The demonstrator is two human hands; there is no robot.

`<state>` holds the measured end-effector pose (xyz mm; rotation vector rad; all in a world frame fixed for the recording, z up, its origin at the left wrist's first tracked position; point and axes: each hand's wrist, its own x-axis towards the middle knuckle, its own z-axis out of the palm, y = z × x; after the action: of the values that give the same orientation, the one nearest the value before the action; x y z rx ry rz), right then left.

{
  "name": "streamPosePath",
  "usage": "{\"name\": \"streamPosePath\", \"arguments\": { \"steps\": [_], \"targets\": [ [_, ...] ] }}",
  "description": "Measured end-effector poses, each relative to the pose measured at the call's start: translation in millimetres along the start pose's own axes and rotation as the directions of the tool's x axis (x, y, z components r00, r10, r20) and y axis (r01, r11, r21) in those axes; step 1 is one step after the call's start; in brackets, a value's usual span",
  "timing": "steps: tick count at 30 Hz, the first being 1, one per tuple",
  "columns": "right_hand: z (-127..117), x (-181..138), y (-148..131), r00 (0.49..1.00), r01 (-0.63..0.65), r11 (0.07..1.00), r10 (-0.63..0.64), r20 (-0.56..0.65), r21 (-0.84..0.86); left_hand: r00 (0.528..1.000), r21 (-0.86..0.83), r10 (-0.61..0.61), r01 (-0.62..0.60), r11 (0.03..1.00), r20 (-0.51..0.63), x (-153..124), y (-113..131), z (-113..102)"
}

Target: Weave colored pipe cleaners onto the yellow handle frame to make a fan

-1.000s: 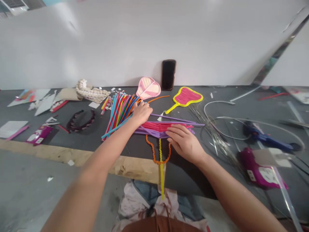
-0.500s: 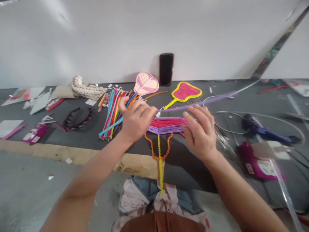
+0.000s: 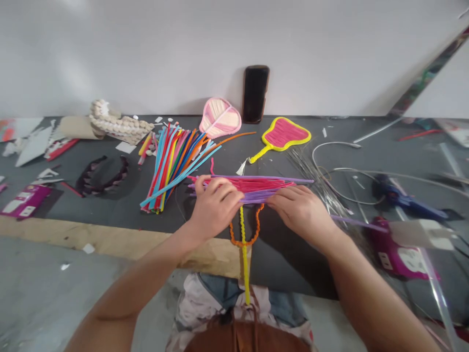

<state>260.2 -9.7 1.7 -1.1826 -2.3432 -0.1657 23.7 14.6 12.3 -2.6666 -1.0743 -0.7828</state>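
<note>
A fan-shaped piece of pink and purple pipe cleaners (image 3: pixel 252 184) lies on the table in front of me. Its twisted yellow stem (image 3: pixel 245 266) runs down over the table edge, and an orange twisted loop (image 3: pixel 257 225) crosses that stem. My left hand (image 3: pixel 217 203) is closed over the left part of the rows, fingers curled on a purple strand. At the right end, my right hand (image 3: pixel 302 209) pinches the lower purple strands. A loose purple pipe cleaner (image 3: pixel 357 222) sticks out rightward past it. My fingers hide parts of the rows.
Colourful pipe cleaners (image 3: pixel 170 166) lie to the left. Behind are a pink fan shape (image 3: pixel 221 117), a phone (image 3: pixel 255 94) against the wall, and a yellow-edged pink fan (image 3: pixel 286 134). Wires (image 3: pixel 322 186), a blue glue gun (image 3: pixel 410 198) and a purple box (image 3: pixel 381 249) occupy the right.
Both hands have lowered onto the fan piece. The purple pipe cleaner that stretched up to the right between them now lies low along the rows, its free end beyond my right hand.
</note>
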Motion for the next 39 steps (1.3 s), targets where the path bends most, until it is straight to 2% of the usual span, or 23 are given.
{"name": "streamPosePath", "arguments": {
  "steps": [4, 10, 16, 21, 34, 39],
  "targets": [
    [-2.1, -2.4, 8.5, 0.988, -0.055, 0.995, 0.066, 0.14, -0.084, 0.985, -0.006, -0.062, 0.063, 0.998, 0.163, -14.3, -4.8, 2.7],
    [-16.1, -2.1, 9.7, 0.981, -0.105, 0.983, 0.127, 0.145, -0.151, 0.96, -0.049, -0.136, 0.152, 0.987, 0.244, -15.4, -8.4, 7.1],
    [-6.9, 0.6, -5.5, 0.982, -0.073, 0.991, 0.091, 0.165, -0.11, 0.942, -0.083, -0.186, 0.217, 0.973, 0.279, -15.8, -10.1, 10.3],
    [6.9, 2.2, -18.1, 0.982, -0.102, 0.992, 0.111, 0.152, -0.07, 0.928, -0.074, -0.205, 0.239, 0.968, 0.311, -14.5, -8.6, 8.9],
    [20.9, 6.6, -28.1, 0.983, -0.141, 0.989, 0.144, 0.11, -0.032, 0.928, 0.078, -0.156, 0.137, 0.987, 0.339, -15.7, -3.0, 13.0],
    [25.8, 5.5, -28.4, 0.976, -0.154, 0.988, 0.154, 0.152, -0.015, 0.948, 0.191, -0.186, 0.138, 0.972, 0.257, -15.4, -7.3, 8.8]
  ]
}}
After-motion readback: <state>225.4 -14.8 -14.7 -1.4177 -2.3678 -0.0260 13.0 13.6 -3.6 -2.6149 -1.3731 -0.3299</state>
